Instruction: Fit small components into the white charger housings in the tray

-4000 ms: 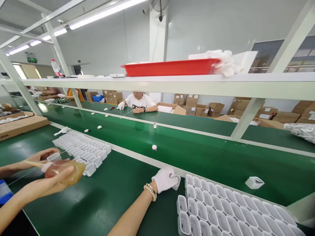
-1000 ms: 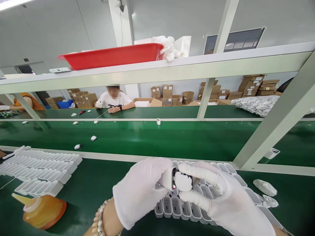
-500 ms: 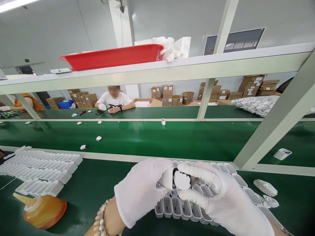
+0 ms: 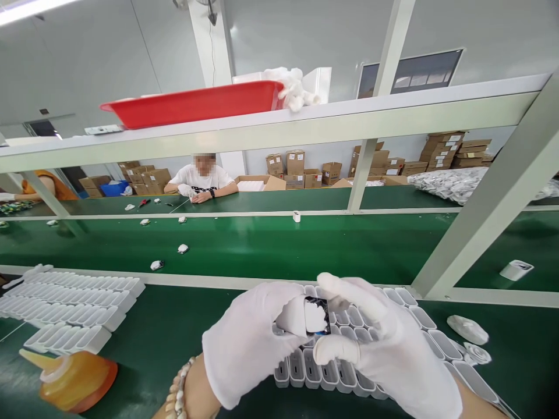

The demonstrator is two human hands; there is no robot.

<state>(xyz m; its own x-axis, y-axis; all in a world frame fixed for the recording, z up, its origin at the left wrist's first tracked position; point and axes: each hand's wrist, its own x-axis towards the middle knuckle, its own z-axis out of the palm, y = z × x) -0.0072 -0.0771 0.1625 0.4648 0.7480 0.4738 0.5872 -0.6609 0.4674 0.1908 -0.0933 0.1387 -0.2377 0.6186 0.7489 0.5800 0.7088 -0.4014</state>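
My left hand, in a white glove, is closed around a white plastic housing. Out of the housing's right end sticks a black-and-white insert, only partly inside. My right hand, gloved too, is beside the insert with thumb and fingers spread above and below it; no firm grip shows. Beneath both hands stand rows of open white housings, several with a dark slot in the bottom. The gloves hide some of these.
At left are stacked rows of white housings and an amber squeeze bottle. Past the bench rail, a green conveyor belt carries small parts. A slanted post and a shelf with a red tray frame the view. A co-worker sits opposite.
My right fingers have spread away from the insert, which they were touching. The left hand keeps its hold on the housing. Small parts on the belt have shifted right.
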